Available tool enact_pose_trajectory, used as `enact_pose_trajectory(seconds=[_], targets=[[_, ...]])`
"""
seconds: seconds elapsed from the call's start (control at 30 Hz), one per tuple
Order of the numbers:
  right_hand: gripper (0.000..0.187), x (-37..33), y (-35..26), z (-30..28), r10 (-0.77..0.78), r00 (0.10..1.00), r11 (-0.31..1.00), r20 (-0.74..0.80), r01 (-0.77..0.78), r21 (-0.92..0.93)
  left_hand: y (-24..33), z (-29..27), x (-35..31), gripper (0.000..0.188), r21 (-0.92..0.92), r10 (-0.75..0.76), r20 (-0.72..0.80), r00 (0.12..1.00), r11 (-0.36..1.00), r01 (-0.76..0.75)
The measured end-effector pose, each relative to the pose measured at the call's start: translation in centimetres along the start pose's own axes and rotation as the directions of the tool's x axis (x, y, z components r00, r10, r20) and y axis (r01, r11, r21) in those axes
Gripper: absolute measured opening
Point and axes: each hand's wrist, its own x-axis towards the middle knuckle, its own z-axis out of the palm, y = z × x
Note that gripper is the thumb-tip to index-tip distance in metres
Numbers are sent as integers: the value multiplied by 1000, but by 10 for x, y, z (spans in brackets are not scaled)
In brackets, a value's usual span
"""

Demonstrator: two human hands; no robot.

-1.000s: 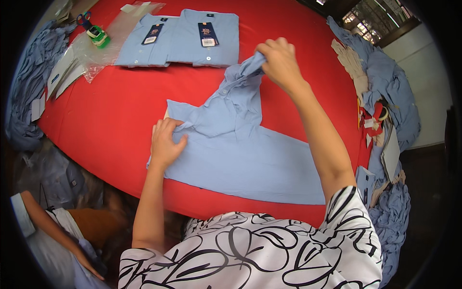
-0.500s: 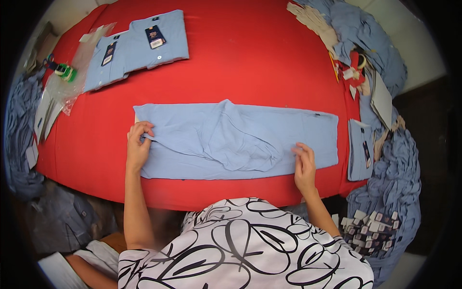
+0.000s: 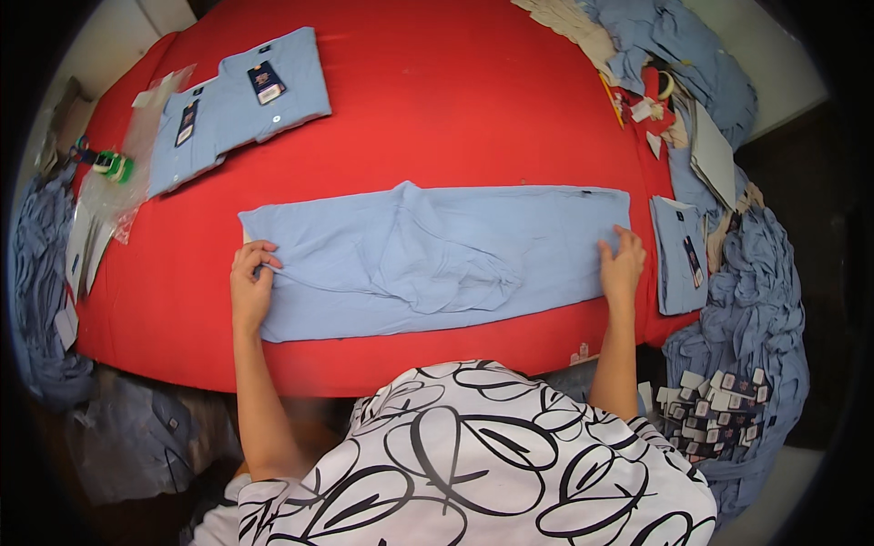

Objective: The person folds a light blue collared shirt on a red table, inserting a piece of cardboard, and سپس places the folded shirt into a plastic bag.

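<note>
A light blue shirt [image 3: 437,237], folded into a long strip, lies crosswise in front of me. Loose cloth is bunched in a wrinkled heap over its middle, and a strip of something pale shows at its left end. My left hand [image 3: 252,284] is closed at that end, fingertips and thumb pinching the cloth. At the opposite end my right hand [image 3: 623,268] rests by the shirt's edge, its fingers slightly bent and apart from the thumb, with no cloth visibly gripped.
Red cloth [image 3: 428,100] covers the table. Folded shirts with tags [image 3: 273,109] lie far left, beside a green tape dispenser [image 3: 114,166] and clear plastic bags. At right are another folded shirt [image 3: 672,259], heaped blue garments [image 3: 756,282] and many dark tags [image 3: 715,414].
My right hand has moved right, from over the shirt to its right end. My left hand stays at the left end. The whole view has turned slightly.
</note>
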Motion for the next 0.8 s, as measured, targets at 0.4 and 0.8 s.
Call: enact_pose_trajectory(seconds=[0.4,0.8], targets=[[45,-18,57,33,237,954,957,-183,-262,-126,-2,2,4,19,-17,-8,-3,1000,1000,8],[52,9,29,13,-70,985,997,-156,63,-51,-14,5,4,18,-42,19,-20,1000,999,-20]])
